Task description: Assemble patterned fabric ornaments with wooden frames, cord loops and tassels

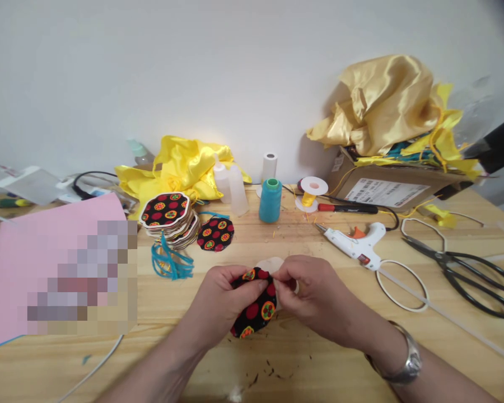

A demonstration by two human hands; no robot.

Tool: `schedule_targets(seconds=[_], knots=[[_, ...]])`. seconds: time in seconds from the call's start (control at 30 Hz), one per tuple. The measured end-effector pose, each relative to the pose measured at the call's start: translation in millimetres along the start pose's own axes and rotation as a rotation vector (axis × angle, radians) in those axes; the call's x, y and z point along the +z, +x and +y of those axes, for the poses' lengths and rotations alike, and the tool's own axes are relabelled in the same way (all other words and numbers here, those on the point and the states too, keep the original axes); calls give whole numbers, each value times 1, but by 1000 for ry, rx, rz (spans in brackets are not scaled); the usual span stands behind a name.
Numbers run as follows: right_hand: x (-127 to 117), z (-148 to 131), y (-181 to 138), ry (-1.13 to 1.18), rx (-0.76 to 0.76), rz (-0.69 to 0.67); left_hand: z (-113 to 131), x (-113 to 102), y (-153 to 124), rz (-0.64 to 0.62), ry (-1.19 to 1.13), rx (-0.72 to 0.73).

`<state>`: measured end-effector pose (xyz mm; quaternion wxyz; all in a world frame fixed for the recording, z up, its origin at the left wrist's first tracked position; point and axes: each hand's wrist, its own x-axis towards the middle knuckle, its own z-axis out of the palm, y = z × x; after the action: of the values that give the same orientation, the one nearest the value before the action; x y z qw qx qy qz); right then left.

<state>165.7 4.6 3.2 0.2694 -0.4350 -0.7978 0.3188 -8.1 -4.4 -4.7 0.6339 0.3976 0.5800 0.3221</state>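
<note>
Both hands meet over the middle of the wooden table (277,369). My left hand (220,302) is closed around a black fabric piece (256,313) printed with red and orange circles. My right hand (313,294) pinches the top edge of the same fabric, fingers pressed together. A beige card shape (271,263) shows just behind the fingers, partly hidden. A silver watch (407,358) sits on my right wrist.
A stack of fabric-covered shapes (168,215) and a single patch (215,233) lie behind, with blue tassel thread (170,263). A teal thread spool (270,200), glue gun (355,243), black scissors (466,268), wire rings (403,285), pink sheet (46,252) and a cardboard box (386,190) of yellow cloth surround them.
</note>
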Motion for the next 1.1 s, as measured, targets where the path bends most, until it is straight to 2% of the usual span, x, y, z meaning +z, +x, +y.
schedule_targets(seconds=[0.2,0.47,0.67,0.83,1.0,1.1], knots=[[-4,1,-1,167,108,-66,2,-2,-2,-71,-114,-43],[-8,1,-1,257,95,-106,5,-2,-3,-129,-261,-123],[-11,0,-1,301,85,-109,4,-4,-3,-199,-315,-120],[-13,-2,0,436,186,-164,6,-6,-5,-252,-325,-86],[-12,0,3,569,270,-215,8,-6,-5,-257,-327,-105],[-12,3,4,535,259,-175,6,-6,-3,-211,-310,-125]])
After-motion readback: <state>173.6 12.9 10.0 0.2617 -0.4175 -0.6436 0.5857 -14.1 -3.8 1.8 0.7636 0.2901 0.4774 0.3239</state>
